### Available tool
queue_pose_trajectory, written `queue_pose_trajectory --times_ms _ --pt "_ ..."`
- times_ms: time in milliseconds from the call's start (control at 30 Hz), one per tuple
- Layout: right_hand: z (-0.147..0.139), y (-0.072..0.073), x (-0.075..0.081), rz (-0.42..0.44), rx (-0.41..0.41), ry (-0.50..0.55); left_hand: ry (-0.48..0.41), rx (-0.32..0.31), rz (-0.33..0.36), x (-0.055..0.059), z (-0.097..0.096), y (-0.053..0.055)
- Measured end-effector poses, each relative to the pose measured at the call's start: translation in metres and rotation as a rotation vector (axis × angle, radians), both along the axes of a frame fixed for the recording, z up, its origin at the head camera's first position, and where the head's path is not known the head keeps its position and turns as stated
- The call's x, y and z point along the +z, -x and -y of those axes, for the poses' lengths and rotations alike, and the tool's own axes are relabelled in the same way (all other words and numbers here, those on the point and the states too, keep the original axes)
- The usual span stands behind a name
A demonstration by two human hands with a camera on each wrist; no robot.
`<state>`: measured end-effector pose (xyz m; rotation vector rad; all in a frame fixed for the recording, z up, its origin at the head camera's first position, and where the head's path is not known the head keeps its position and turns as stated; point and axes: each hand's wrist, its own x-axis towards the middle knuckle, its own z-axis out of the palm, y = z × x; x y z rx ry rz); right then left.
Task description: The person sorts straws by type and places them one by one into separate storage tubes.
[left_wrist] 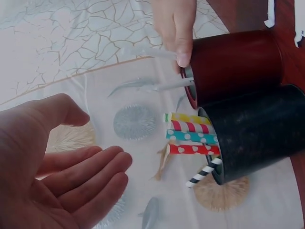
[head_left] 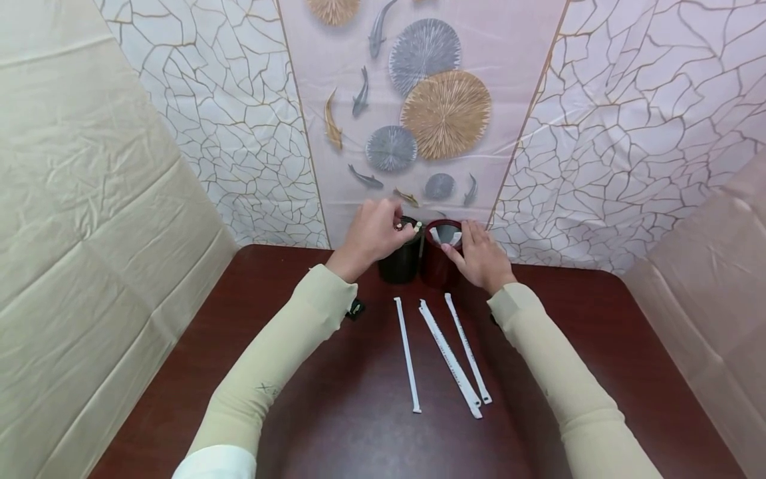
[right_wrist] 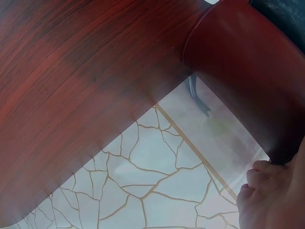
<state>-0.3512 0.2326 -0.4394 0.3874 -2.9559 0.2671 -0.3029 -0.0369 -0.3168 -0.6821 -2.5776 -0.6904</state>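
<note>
Head view, I log remotely: left hand (head_left: 376, 229), loose-fingered and empty, beside black cup (head_left: 399, 263) of patterned straws (left_wrist: 191, 137); right hand (head_left: 483, 258) gripping red cup (head_left: 435, 268) at rim; slim white packets (head_left: 408, 356) on table (head_left: 335, 412).

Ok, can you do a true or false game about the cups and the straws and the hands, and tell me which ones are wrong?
1. The right hand touches the red cup. True.
2. The red cup lies on its side. False: it stands upright on the table.
3. Patterned straws poke out of the black cup. True.
4. The left hand holds nothing. True.
5. Nothing lies on the table. False: several thin white strips do.
</note>
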Motion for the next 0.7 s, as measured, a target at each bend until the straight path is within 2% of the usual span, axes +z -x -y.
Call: queue_pose_trajectory --times_ms 200,333,533,700 --pt "0.001 0.001 0.001 0.010 0.001 -0.001 0.072 0.056 0.055 -0.007 0.007 -0.001" --pt "0.001 0.001 0.001 0.012 -0.001 0.000 0.134 0.076 0.126 -0.016 0.008 -0.001" --pt "0.001 0.001 0.001 -0.003 0.005 0.002 0.179 0.068 0.250 -0.039 0.009 -0.001" --pt "0.001 0.001 0.001 -0.006 0.005 0.004 0.159 0.083 0.383 -0.063 0.008 0.001"
